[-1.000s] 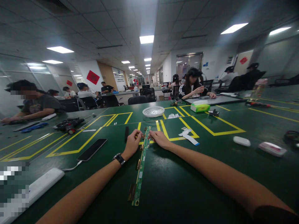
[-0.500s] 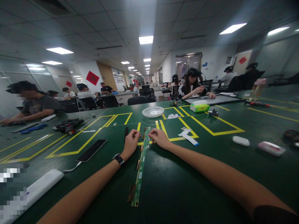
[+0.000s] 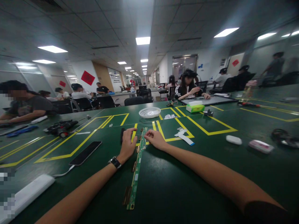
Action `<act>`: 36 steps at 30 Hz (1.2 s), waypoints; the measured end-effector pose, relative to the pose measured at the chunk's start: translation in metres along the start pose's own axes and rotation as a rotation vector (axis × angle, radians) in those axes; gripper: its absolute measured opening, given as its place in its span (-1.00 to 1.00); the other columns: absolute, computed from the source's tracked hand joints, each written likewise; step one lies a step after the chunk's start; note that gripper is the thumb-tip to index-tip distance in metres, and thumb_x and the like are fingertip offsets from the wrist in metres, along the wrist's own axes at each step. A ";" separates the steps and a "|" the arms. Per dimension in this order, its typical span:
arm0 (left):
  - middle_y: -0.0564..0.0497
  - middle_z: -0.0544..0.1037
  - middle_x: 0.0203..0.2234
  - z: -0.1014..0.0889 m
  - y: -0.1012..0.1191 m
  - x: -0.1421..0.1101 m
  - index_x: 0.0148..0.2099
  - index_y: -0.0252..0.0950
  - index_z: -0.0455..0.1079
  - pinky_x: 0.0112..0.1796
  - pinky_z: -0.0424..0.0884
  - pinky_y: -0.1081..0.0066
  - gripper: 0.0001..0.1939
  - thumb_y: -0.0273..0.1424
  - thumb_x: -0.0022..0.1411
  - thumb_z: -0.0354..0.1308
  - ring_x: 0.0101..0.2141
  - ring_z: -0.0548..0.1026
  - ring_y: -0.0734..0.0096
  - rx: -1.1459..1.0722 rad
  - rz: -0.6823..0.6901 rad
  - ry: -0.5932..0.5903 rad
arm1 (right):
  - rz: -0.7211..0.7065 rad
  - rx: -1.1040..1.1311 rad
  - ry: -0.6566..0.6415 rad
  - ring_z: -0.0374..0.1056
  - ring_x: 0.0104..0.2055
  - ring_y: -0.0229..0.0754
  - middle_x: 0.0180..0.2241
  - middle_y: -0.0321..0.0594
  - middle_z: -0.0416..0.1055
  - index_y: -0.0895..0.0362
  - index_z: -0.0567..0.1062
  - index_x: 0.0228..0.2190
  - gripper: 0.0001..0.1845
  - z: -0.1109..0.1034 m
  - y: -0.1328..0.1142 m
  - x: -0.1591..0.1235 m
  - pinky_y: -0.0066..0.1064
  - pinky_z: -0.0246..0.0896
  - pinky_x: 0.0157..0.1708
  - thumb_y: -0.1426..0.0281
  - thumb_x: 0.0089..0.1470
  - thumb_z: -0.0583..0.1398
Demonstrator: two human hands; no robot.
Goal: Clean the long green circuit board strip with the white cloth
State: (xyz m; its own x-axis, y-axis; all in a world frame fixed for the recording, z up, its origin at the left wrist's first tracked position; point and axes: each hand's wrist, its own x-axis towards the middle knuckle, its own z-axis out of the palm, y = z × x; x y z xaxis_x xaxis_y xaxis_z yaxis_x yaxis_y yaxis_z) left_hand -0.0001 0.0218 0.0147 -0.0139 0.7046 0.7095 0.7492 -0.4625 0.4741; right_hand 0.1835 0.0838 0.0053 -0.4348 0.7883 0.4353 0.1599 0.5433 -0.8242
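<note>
A long narrow green circuit board strip (image 3: pixel 136 168) lies on the green table (image 3: pixel 177 186), running away from me. My right hand (image 3: pixel 156 139) rests at the strip's far end, its fingertips pinched on the edge of the board. My left hand (image 3: pixel 127 142), with a watch on its wrist, is just left of the strip. Its fingers stretch forward and touch a small black bar (image 3: pixel 121 136). Brass-coloured tabs stick out along the strip's left side.
A black phone (image 3: pixel 85 153) on a cable and a white power strip (image 3: pixel 30 193) lie to the left. A white basket (image 3: pixel 149 112), a green tissue box (image 3: pixel 195 107), a white ribbon cable (image 3: pixel 184 137) and small white devices (image 3: pixel 234 139) lie beyond and to the right. Other people sit around the table.
My left hand has left the strip's edge and shifted left, its fingers opening towards the black bar. My right hand stays on the board. The view has turned slightly to the right.
</note>
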 end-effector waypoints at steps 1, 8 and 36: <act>-0.12 0.46 -0.07 0.000 0.002 -0.001 0.02 -0.24 0.37 0.02 0.22 0.14 -0.71 -0.36 0.25 0.07 0.00 0.35 0.06 0.002 0.029 -0.015 | 0.003 -0.008 -0.006 0.33 -0.60 -0.30 -0.59 -0.38 0.38 0.16 0.47 -0.40 -0.87 0.000 -0.001 -0.001 -0.49 0.19 -0.51 0.34 0.10 0.26; -0.06 0.56 -0.27 0.004 -0.006 0.000 -0.17 -0.21 0.44 -0.20 0.28 0.23 -0.82 -0.25 0.31 0.08 -0.20 0.45 0.09 0.123 0.188 -0.135 | 0.007 -0.061 -0.051 0.38 -0.53 -0.29 -0.53 -0.36 0.43 0.14 0.51 -0.35 -0.86 0.001 -0.002 -0.002 -0.50 0.23 -0.46 0.31 0.12 0.27; -0.01 0.49 -0.42 0.003 0.004 -0.003 -0.21 -0.23 0.37 -0.34 0.24 0.34 -0.73 -0.30 0.42 -0.13 -0.36 0.40 0.20 0.297 0.135 -0.271 | -0.076 -0.152 0.009 0.32 -0.51 -0.29 -0.54 -0.32 0.46 0.16 0.59 -0.37 -0.87 0.002 0.000 -0.002 -0.49 0.17 -0.42 0.33 0.09 0.30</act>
State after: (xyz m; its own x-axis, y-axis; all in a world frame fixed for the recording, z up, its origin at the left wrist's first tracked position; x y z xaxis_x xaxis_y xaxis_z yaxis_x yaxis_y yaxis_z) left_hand 0.0050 0.0197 0.0130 0.2422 0.7827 0.5734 0.8911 -0.4132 0.1876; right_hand 0.1827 0.0820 0.0037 -0.4427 0.7456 0.4980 0.2595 0.6382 -0.7248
